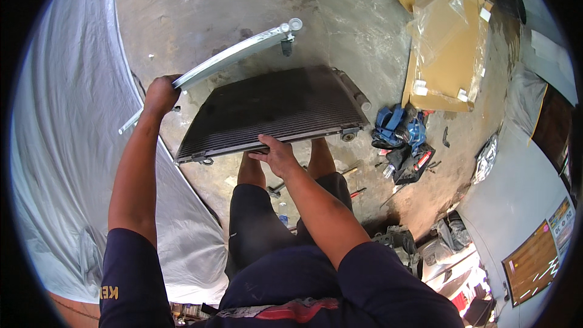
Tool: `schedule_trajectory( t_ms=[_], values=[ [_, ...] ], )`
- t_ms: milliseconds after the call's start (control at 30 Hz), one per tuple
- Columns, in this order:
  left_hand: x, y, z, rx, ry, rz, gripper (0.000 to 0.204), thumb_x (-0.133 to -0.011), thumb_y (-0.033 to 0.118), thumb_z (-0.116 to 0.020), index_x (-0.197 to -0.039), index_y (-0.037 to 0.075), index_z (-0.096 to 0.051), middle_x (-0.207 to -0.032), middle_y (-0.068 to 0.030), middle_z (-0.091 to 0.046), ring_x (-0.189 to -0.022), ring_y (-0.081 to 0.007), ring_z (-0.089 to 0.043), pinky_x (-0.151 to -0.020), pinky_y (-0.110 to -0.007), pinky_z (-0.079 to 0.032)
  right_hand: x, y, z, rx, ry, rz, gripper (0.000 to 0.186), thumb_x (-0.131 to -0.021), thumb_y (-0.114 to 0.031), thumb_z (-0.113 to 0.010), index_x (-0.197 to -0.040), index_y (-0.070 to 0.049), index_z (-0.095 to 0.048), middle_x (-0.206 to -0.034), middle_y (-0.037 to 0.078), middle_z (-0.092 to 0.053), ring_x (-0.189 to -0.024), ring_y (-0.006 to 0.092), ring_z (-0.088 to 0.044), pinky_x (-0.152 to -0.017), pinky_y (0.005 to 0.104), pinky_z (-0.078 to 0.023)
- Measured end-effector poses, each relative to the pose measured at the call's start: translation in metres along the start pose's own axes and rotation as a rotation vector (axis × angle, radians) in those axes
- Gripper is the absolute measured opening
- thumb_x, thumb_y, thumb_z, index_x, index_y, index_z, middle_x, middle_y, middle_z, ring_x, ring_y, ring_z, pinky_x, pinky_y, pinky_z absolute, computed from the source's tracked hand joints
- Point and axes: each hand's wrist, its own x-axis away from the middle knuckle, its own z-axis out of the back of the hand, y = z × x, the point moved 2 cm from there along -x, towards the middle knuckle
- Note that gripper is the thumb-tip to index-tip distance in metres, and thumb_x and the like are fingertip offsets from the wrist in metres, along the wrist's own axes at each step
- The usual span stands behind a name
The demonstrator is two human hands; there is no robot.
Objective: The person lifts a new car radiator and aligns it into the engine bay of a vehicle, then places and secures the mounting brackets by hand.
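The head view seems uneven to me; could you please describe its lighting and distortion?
In the head view, black fills the corners and the silver panel appears bowed, probably by the lens; in the head view, pale highlights streak the clear plastic; also there, the black finned panel loses detail toward its far side.

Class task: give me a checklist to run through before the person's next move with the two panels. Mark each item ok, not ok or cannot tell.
1. Left hand closed on the silver panel: ok.
2. Right hand gripping the near edge of the black finned panel: ok.
3. Panels apart: ok, floor shows between them.
4. Black panel supported from beneath: cannot tell, its underside is hidden.
5. No loose tools near the legs: not ok, a red-handled tool lies there.
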Motion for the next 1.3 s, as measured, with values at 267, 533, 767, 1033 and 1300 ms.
schedule_trajectory(
  t_ms=[267, 533, 767, 1033, 1300],
  values=[
    [0.002, -0.007, -0.003, 0.008, 0.004, -0.026, 0.043, -0.088, 0.002, -0.057, -0.124, 0.015, -0.075, -0.096, -0.0209, -0.076, -0.076, -0.0346, -0.075, -0.079, -0.045, -0.06, 0.004, 0.0, -0.002, 0.017, -0.012, -0.015, 0.025, -0.096, -0.015, -0.071, -0.116, -0.002, -0.063, -0.112, 0.011, -0.069, -0.104, 0.0282, -0.071, -0.09, 0.0521, -0.063],
    [-0.002, -0.002, -0.002, -0.04, -0.03, 0.016, 0.043, -0.087, 0.004, -0.057, -0.122, 0.018, -0.077, -0.101, -0.0202, -0.076, -0.09, -0.0371, -0.074, -0.085, -0.045, -0.058, 0.002, -0.007, -0.003, 0.026, -0.018, -0.002, 0.029, -0.096, -0.013, -0.069, -0.121, -0.001, -0.058, -0.112, 0.01, -0.066, -0.099, 0.0272, -0.072, -0.085, 0.0491, -0.066],
    [-0.001, 0.002, 0.002, -0.064, -0.021, 0.012, 0.042, -0.085, 0.007, -0.059, -0.123, 0.019, -0.076, -0.107, -0.0202, -0.075, -0.097, -0.0393, -0.072, -0.089, -0.046, -0.057, 0.002, -0.007, -0.002, 0.028, -0.058, -0.002, 0.026, -0.097, -0.013, -0.069, -0.119, -0.002, -0.061, -0.113, 0.011, -0.067, -0.102, 0.0276, -0.071, -0.088, 0.0504, -0.064],
    [-0.01, -0.007, -0.003, -0.095, -0.008, -0.048, 0.045, -0.083, 0.008, -0.061, -0.125, 0.016, -0.074, -0.101, -0.0225, -0.075, -0.092, -0.0399, -0.073, -0.087, -0.047, -0.057, 0.0, -0.002, 0.003, 0.016, -0.005, 0.007, 0.022, -0.094, -0.015, -0.072, -0.113, -0.005, -0.065, -0.111, 0.008, -0.068, -0.105, 0.026, -0.069, -0.092, 0.0526, -0.061],
    [0.003, -0.005, -0.012, -0.057, 0.016, -0.052, 0.041, -0.084, 0.01, -0.064, -0.123, 0.015, -0.075, -0.1, -0.0226, -0.074, -0.091, -0.0404, -0.072, -0.085, -0.046, -0.057, -0.001, 0.004, 0.005, -0.011, 0.002, 0.017, 0.022, -0.093, -0.015, -0.074, -0.109, -0.003, -0.066, -0.107, 0.008, -0.067, -0.101, 0.0247, -0.069, -0.088, 0.0495, -0.064]
  ],
)
